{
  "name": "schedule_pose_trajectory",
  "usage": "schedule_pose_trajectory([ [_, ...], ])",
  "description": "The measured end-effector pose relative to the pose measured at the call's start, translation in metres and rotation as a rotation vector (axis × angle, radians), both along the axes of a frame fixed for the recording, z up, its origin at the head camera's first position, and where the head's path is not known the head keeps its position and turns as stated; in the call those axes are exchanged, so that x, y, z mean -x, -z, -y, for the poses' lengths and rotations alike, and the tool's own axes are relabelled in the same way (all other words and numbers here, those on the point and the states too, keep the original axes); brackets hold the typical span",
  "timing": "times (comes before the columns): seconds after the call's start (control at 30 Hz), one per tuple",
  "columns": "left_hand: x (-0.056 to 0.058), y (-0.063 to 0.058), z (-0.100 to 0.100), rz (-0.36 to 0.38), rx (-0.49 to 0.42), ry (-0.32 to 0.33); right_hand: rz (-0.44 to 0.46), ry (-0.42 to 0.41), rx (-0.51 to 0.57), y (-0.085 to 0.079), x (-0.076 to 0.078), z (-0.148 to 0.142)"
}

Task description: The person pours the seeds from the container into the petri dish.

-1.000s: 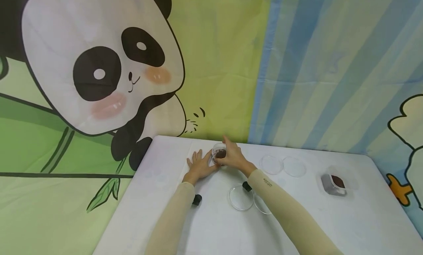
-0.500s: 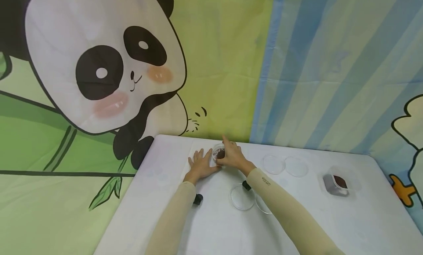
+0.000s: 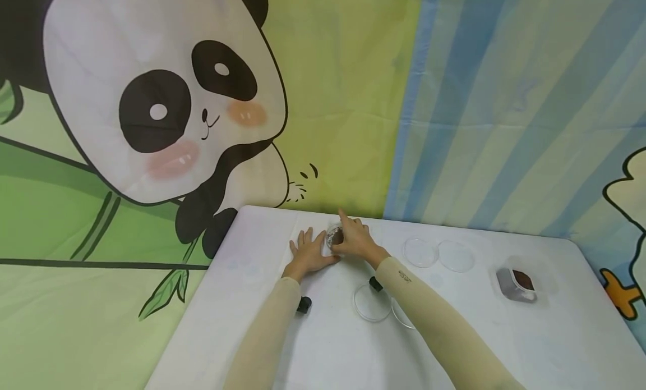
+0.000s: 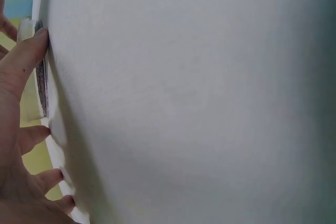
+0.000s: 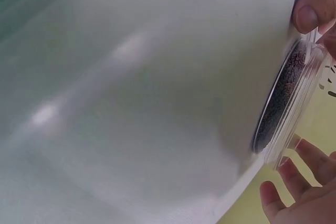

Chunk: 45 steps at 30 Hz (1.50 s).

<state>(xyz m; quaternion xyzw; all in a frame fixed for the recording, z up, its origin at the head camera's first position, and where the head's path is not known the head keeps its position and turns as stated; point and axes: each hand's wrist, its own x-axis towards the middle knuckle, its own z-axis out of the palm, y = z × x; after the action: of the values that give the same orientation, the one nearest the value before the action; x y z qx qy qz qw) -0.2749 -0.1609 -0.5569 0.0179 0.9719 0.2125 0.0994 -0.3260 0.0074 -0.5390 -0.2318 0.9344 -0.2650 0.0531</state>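
A small clear petri dish (image 3: 333, 237) with dark brown granules (image 5: 283, 93) stands near the table's back edge, between both hands. My left hand (image 3: 306, 259) holds its left and near sides with thumb and forefinger; the other fingers spread over the table. In the left wrist view, the left thumb (image 4: 26, 59) lies against the dish's side (image 4: 32, 93). From the right, my right hand (image 3: 357, 241) grips the rim, thumb at the near side and forefinger pointing toward the wall. The right wrist view shows clear stacked walls around the granules, and right-hand fingers (image 5: 296, 179) beside them.
Two clear round dishes or lids (image 3: 421, 252) lie side by side right of the hands. Nearer, another clear round dish (image 3: 372, 302) and one more (image 3: 402, 316) sit partly under the right sleeve. A clear tub of brown granules (image 3: 520, 283) stands far right on the white table (image 3: 348, 356).
Both hands keep hold of the petri dish with hardly any movement. Pale specks show over more of its brown contents. The head view has shifted slightly, moving the scene a little rightward.
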Motion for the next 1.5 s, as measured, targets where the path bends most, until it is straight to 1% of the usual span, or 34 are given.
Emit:
schedule_pose_trajectory([
  [0.23,0.000,0.003,-0.001,-0.002,-0.026,0.001,0.007,0.000,-0.066,0.002,-0.001,-0.001],
  [0.4,-0.001,0.002,0.000,-0.015,-0.012,0.007,0.017,-0.016,-0.097,0.000,-0.002,-0.002],
  [0.57,-0.003,-0.003,0.003,-0.050,-0.013,0.021,0.001,-0.026,-0.077,-0.014,-0.006,-0.007],
  [0.63,-0.006,-0.007,0.002,-0.071,-0.025,0.032,-0.017,-0.018,-0.071,-0.021,-0.009,-0.011],
  [0.7,-0.009,-0.014,0.000,-0.108,-0.038,0.047,-0.028,-0.005,-0.070,-0.031,-0.014,-0.017],
  [0.8,-0.016,-0.025,-0.003,-0.169,-0.056,0.073,-0.050,0.010,-0.059,-0.045,-0.025,-0.026],
  [0.87,-0.021,-0.031,-0.005,-0.202,-0.065,0.088,-0.066,0.016,-0.038,-0.051,-0.034,-0.034],
  [0.97,-0.030,-0.037,-0.010,-0.237,-0.097,0.109,-0.102,0.019,-0.002,-0.054,-0.049,-0.049],
  [1.07,-0.041,-0.041,-0.017,-0.271,-0.131,0.137,-0.135,0.031,0.025,-0.054,-0.067,-0.066],
  [1.2,-0.057,-0.042,-0.027,-0.310,-0.152,0.182,-0.185,0.063,0.060,-0.050,-0.092,-0.089],
  [1.3,-0.070,-0.040,-0.036,-0.327,-0.162,0.208,-0.233,0.088,0.076,-0.046,-0.110,-0.106],
  [1.5,-0.098,-0.035,-0.053,-0.343,-0.204,0.256,-0.381,0.132,0.102,-0.036,-0.145,-0.140],
])
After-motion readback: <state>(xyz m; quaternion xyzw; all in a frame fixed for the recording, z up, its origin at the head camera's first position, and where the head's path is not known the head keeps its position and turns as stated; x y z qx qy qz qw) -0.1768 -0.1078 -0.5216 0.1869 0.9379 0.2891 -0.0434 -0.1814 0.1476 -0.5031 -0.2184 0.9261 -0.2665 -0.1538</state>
